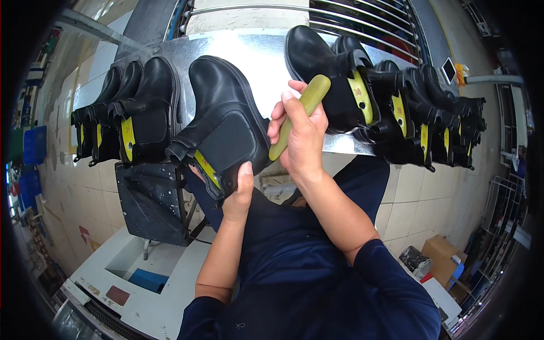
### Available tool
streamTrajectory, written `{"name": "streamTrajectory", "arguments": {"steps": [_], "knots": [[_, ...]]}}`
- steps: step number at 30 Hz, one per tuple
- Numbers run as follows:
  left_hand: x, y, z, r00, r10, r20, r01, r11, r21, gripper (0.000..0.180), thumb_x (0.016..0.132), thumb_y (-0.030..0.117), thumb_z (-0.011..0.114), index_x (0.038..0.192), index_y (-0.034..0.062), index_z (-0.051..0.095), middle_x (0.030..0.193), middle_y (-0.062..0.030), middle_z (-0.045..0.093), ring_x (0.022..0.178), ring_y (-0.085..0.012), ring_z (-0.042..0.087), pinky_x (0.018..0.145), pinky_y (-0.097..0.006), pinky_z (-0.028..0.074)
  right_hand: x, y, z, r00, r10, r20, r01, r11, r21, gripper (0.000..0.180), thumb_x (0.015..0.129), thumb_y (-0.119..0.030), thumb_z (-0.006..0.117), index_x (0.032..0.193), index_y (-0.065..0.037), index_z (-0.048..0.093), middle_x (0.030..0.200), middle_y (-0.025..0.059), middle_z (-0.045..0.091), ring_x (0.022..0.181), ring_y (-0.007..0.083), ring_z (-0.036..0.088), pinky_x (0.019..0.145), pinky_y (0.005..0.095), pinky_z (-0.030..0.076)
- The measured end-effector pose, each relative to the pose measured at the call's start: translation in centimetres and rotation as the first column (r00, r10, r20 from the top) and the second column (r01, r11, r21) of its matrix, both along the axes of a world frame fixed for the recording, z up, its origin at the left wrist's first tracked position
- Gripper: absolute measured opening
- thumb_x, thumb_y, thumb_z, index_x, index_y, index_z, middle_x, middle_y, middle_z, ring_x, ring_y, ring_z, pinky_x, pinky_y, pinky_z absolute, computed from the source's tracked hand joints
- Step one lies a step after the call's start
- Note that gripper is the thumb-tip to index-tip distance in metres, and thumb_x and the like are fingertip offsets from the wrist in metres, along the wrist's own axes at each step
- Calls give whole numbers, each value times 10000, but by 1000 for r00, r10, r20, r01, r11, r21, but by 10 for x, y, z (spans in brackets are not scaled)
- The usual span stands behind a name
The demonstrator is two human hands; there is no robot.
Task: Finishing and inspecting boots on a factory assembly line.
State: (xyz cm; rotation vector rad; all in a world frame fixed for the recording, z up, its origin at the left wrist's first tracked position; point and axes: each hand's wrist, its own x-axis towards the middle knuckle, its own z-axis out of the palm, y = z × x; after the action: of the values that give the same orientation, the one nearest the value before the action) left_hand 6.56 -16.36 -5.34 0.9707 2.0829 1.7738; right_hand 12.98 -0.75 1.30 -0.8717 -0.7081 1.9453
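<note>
My left hand [241, 192] is closed on the shaft of a black ankle boot [215, 85], its thumb along the near side. The boot lies on its side on the metal tabletop with its toe pointing away. It has a dark side panel, and a yellow-green piece [208, 170] shows inside its opening. My right hand [303, 127] grips an olive-yellow bar [314, 96] with rounded ends. The bar slants across the palm, and its lower end is close to the boot's heel; I cannot tell whether they touch.
More black boots [156, 85] with yellow-green pieces inside stand at the left. Several others [320, 56] line the right side of the metal table [226, 48]. Metal rollers [362, 22] lie beyond it. A dark panel [150, 198] stands left of my legs, near a white machine [124, 289].
</note>
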Motion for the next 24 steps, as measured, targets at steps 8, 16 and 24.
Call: {"name": "streamTrajectory", "arguments": {"steps": [8, 16, 24], "knots": [[-2, -11, 11, 991, -92, 96, 105, 985, -134, 578, 901, 159, 711, 1427, 44, 498, 1366, -105, 592, 1271, -287, 546, 1194, -508, 260, -28, 8, 3, 989, -4, 145, -7, 997, 76, 375, 995, -179, 657, 1278, -23, 465, 717, 23, 497, 459, 107, 472, 408, 247, 385], [1, -18, -15, 987, -155, -53, 138, 962, -237, 604, 872, 276, 730, 1413, 68, 561, 1372, -96, 620, 1324, -340, 524, 1242, -601, 95, -63, 30, 3, 976, 21, 215, -64, 979, 195, 366, 982, -162, 657, 1251, -7, 463, 714, 18, 475, 440, 100, 454, 397, 247, 377], [3, -14, -6, 964, -169, -206, 118, 964, -240, 705, 850, 273, 755, 1456, 34, 487, 1415, -126, 558, 1371, -338, 468, 1257, -553, 65, -106, 65, -1, 953, -54, 297, -35, 957, 288, 326, 990, -132, 614, 1246, 4, 465, 661, 0, 474, 439, 91, 456, 393, 253, 378]]}}
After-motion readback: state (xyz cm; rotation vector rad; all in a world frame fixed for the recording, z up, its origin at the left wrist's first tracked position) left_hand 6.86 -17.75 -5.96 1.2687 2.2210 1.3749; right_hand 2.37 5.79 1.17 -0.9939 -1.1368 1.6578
